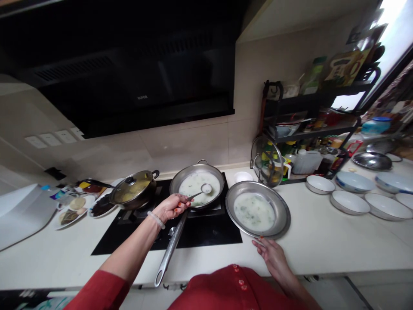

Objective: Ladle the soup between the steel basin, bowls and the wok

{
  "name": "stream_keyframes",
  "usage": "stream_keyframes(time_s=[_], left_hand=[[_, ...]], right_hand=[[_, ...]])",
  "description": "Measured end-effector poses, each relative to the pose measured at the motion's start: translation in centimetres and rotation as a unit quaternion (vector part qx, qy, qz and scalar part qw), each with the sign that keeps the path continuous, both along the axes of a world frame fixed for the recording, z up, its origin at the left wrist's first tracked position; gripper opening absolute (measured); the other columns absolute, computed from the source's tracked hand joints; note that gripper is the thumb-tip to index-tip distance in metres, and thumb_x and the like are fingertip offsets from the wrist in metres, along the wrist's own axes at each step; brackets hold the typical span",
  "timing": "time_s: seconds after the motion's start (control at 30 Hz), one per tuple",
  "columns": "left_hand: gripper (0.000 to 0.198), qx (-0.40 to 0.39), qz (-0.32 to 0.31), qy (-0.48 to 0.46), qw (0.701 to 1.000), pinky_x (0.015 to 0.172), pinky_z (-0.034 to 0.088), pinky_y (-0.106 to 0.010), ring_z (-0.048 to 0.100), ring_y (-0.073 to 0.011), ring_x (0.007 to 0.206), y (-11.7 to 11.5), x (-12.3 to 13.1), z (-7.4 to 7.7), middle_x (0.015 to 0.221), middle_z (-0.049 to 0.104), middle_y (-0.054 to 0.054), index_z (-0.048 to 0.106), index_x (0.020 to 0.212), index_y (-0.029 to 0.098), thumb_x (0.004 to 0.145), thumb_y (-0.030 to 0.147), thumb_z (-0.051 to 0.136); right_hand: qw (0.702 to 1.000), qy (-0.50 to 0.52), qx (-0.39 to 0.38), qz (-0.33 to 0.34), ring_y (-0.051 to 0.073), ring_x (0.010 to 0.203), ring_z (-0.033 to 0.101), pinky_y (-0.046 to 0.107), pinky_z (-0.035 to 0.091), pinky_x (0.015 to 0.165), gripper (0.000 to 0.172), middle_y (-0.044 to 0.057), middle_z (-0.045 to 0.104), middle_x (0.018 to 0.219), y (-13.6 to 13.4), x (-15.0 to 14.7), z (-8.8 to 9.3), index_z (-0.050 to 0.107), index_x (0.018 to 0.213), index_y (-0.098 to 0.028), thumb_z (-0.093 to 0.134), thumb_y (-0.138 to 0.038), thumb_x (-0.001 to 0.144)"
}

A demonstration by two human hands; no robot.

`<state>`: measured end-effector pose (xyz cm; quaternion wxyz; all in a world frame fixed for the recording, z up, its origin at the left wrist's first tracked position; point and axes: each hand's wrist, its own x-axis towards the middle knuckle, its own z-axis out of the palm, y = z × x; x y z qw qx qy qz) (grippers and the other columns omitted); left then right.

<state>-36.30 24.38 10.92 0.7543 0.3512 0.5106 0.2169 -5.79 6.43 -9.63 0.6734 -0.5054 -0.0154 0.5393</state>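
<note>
Big black range hood (129, 64) fills the far left, and the only writing that reads is the small "SUPOR" mark on its front edge. Below it the pale table (322, 245) runs left to right, with the black cooktop (206, 234) set into it. Far right, a dark rack (309, 125) carries bottles and jars; their labels are too small to read. Near it, white bowls (350, 202) sit in a loose group on the table.

On the cooktop's far side stands the steel pan (197, 184), holding a pale, milky liquid, its long handle pointing toward the near edge. Just right of it, the wide steel dish (257, 209) holds the same pale liquid, part on the cooktop and part on the table. Left, a lidded pot (134, 193) sits on the other burner.

Left hand (172, 206), arm in a red sleeve stretched forward, fingers pinched round the ladle (201, 190), whose bowl hangs over the pan. Right hand (272, 254), fingers spread flat, fingertips touching the dish's near rim.
</note>
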Motion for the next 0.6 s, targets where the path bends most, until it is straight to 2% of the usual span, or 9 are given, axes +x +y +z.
stream_keyframes(time_s=[0.2,0.37,0.6], left_hand=[[0.008,0.012,-0.039,-0.006,0.999,0.027,0.014,-0.009,0.022,0.0025,0.033,-0.6,1.2,0.8,0.057,0.051,0.000,0.058,0.075,0.006,0.072,0.000,0.054],[0.017,0.009,-0.101,-0.020,0.995,0.028,0.015,-0.009,0.022,0.0025,0.036,-1.2,3.5,1.0,0.062,0.052,-0.001,0.063,0.084,0.005,0.070,-0.001,0.055],[0.018,-0.019,-0.184,-0.004,0.983,0.030,0.013,-0.011,0.022,0.0019,0.036,-2.4,8.2,-0.6,0.061,0.051,0.000,0.063,0.084,0.006,0.070,0.000,0.052]], right_hand=[[0.999,-0.027,-0.015,0.017,0.021,0.067,0.069,0.026,0.045,0.055,0.034,0.004,0.070,0.068,-0.1,-0.4,1.4,0.054,0.062,-0.019,0.084,-0.027,0.048],[1.000,-0.024,-0.015,0.009,0.017,0.062,0.066,0.025,0.043,0.054,0.025,0.006,0.071,0.071,-0.1,-0.7,1.8,0.058,0.065,-0.018,0.079,-0.025,0.054],[1.000,-0.023,-0.014,-0.007,0.015,0.059,0.063,0.024,0.041,0.053,0.022,0.006,0.071,0.070,-0.1,-0.9,1.8,0.056,0.064,-0.018,0.076,-0.023,0.056]])
